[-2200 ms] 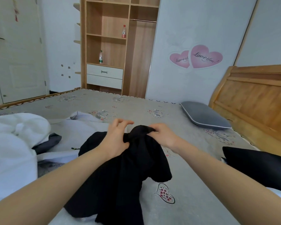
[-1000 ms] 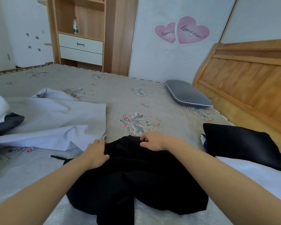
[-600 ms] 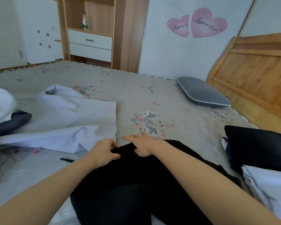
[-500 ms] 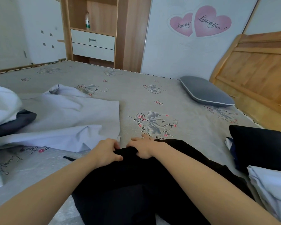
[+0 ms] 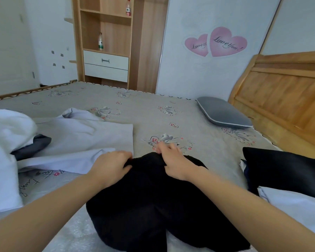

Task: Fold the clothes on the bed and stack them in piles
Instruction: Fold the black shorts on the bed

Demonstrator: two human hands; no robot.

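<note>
A black garment [image 5: 153,211] lies bunched on the grey bed [image 5: 153,110] right in front of me. My left hand [image 5: 110,165] grips its top edge on the left, fingers curled into the cloth. My right hand [image 5: 172,163] pinches the same edge just to the right, lifting it slightly off the bed. A pale lavender garment [image 5: 80,139] lies spread to the left. A folded black garment [image 5: 284,166] sits at the right on a folded white one [image 5: 298,206].
White clothes [image 5: 5,142] with a dark grey piece [image 5: 33,146] are heaped at the far left. A grey pillow [image 5: 224,113] lies by the wooden headboard [image 5: 284,99] at the right. A wardrobe [image 5: 107,42] with bottles stands beyond the bed.
The black garment was lowered from a raised bunch onto the bed. My hands slid together along its top edge and now lift that edge slightly.
</note>
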